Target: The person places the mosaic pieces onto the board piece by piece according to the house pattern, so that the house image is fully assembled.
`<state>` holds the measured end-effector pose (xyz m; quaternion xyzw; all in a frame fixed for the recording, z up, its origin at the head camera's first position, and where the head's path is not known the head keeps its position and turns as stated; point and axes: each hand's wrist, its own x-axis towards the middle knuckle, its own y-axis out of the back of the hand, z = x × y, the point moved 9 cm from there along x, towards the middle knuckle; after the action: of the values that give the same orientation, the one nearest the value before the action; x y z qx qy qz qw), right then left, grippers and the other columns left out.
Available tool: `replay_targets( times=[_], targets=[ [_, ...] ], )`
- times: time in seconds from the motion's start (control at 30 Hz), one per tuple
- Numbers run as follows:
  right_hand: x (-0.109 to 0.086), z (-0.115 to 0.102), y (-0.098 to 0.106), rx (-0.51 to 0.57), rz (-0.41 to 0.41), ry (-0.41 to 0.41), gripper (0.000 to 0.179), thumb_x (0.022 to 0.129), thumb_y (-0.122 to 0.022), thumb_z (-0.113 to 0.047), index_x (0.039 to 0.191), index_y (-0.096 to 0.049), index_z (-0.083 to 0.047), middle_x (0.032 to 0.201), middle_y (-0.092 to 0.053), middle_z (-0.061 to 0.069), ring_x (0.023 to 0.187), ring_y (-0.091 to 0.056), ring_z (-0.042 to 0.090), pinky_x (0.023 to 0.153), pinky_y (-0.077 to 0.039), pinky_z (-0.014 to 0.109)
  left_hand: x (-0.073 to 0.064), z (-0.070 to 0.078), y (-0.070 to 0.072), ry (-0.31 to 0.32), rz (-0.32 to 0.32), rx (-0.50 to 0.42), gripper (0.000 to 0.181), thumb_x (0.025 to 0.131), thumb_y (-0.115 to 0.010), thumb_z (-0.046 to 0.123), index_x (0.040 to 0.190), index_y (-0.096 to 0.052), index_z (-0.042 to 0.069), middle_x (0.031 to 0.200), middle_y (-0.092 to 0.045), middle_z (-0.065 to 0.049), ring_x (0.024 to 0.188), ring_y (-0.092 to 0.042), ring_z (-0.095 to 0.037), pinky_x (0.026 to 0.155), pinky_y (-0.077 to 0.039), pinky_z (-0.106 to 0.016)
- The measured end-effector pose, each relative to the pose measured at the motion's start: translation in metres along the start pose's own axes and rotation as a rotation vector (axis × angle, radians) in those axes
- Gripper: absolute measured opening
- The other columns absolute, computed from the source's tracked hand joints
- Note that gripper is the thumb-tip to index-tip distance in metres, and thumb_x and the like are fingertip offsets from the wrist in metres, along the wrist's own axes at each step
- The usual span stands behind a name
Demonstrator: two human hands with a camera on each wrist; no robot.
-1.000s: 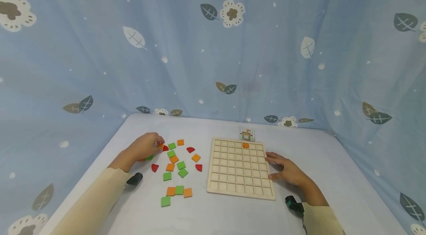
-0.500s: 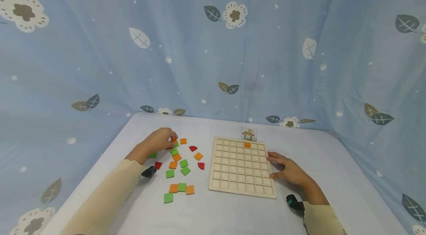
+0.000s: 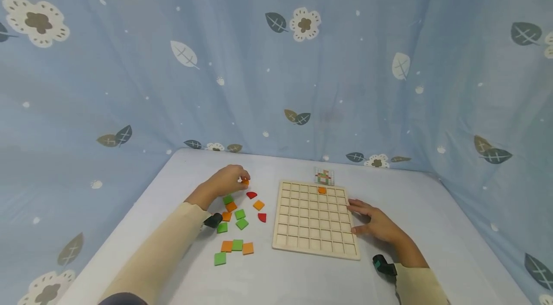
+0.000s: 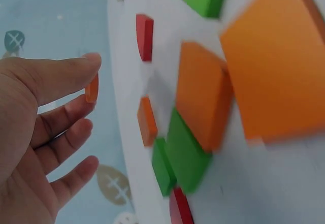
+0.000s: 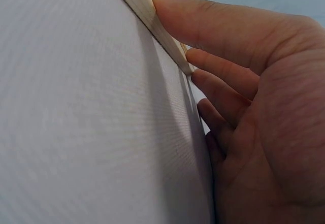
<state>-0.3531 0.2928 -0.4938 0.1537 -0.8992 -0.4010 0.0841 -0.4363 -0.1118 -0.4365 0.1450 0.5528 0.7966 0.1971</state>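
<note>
My left hand (image 3: pixel 226 180) is above the far part of the scattered tiles and pinches a small orange tile (image 4: pixel 92 88) between thumb and forefinger, its other fingers spread. Seen edge-on in the left wrist view, the tile shows little of its shape. My right hand (image 3: pixel 377 224) rests against the right edge of a square wooden grid board (image 3: pixel 314 253). In the right wrist view its thumb (image 5: pixel 203 23) and fingertips touch the board's rim. One orange tile (image 3: pixel 322 190) sits in the board's far row.
Left of the board lie loose green tiles (image 3: pixel 220 259), orange tiles (image 3: pixel 248 248) and red quarter-round tiles (image 3: pixel 262 217). A small pattern card (image 3: pixel 324 176) lies behind the board. A patterned blue curtain (image 3: pixel 276 79) encloses the white table (image 3: pixel 294 281) at the back and sides.
My left hand has moved right across the far tiles, from the far-left group, with an orange tile in its fingers. My right hand has stayed at the board's edge.
</note>
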Motion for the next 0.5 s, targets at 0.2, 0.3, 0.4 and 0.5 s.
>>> replay_targets(
  times=[0.2,0.3,0.4,0.5],
  targets=[
    [0.001,0.001,0.000,0.009,0.002,-0.003,0.078,0.069,-0.086,-0.034,0.135,-0.057,-0.005,0.150,-0.038,0.016,0.139,-0.024,0.045,0.106,-0.018,0.066,0.011,0.014,-0.005,-0.039,-0.002,0.021,0.027,0.087,-0.075,0.023,0.111,-0.073,0.012,0.098,-0.062,0.007,0.091,-0.058,-0.014,0.085,-0.049,-0.034],
    [0.001,0.001,0.000,0.011,0.003,-0.001,0.078,0.069,-0.086,-0.034,0.136,-0.058,-0.006,0.150,-0.038,0.015,0.139,-0.024,0.045,0.107,-0.018,0.066,0.016,0.020,-0.006,-0.035,-0.003,0.024,0.028,0.087,-0.075,0.024,0.113,-0.072,0.013,0.099,-0.062,0.007,0.092,-0.057,-0.015,0.086,-0.048,-0.034],
    [0.001,0.003,0.000,0.013,0.007,-0.006,0.077,0.069,-0.086,-0.035,0.135,-0.058,-0.007,0.151,-0.038,0.014,0.140,-0.024,0.044,0.107,-0.018,0.065,0.021,0.024,-0.008,-0.026,-0.009,0.023,0.028,0.087,-0.075,0.024,0.113,-0.072,0.014,0.100,-0.062,0.008,0.091,-0.056,-0.013,0.087,-0.049,-0.033],
    [0.001,0.003,0.000,0.012,0.003,-0.004,0.077,0.069,-0.085,-0.036,0.135,-0.058,-0.007,0.151,-0.038,0.015,0.140,-0.024,0.044,0.107,-0.018,0.065,0.025,0.029,-0.010,-0.033,-0.011,0.026,0.027,0.088,-0.075,0.023,0.113,-0.072,0.014,0.100,-0.062,0.008,0.090,-0.056,-0.013,0.086,-0.049,-0.033]
  ],
)
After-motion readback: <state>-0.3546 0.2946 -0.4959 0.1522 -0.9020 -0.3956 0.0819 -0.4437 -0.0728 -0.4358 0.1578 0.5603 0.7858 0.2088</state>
